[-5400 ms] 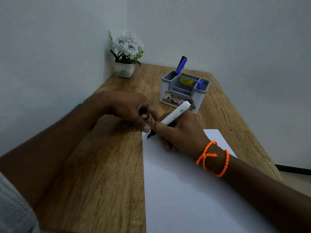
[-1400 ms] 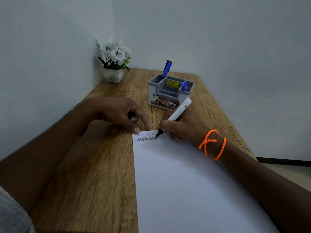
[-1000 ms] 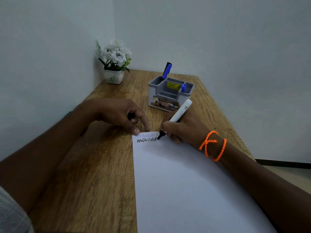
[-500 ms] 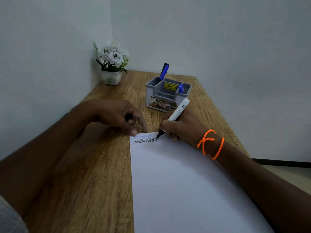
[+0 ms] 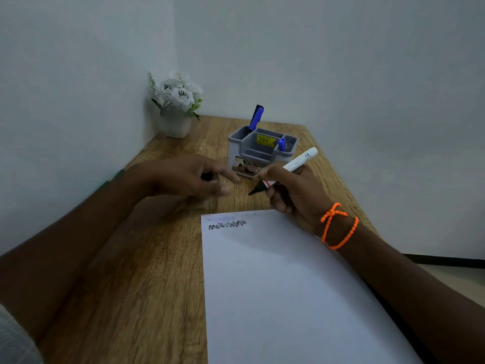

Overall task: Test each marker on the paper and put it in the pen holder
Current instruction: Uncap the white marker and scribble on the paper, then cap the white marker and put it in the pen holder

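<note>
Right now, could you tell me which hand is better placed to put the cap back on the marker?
Left. The left hand seems to hold the black cap beside the marker tip.

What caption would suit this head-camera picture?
Right hand lifts uncapped marker off paper above black scribble; left hand holds cap.

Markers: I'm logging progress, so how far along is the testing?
Done: two scribbles, faint blue and black, on the paper; two blue markers in the pen holder. In hand: right hand holds the uncapped black marker; left hand holds something dark, probably its cap. Left: recap, store.
</note>
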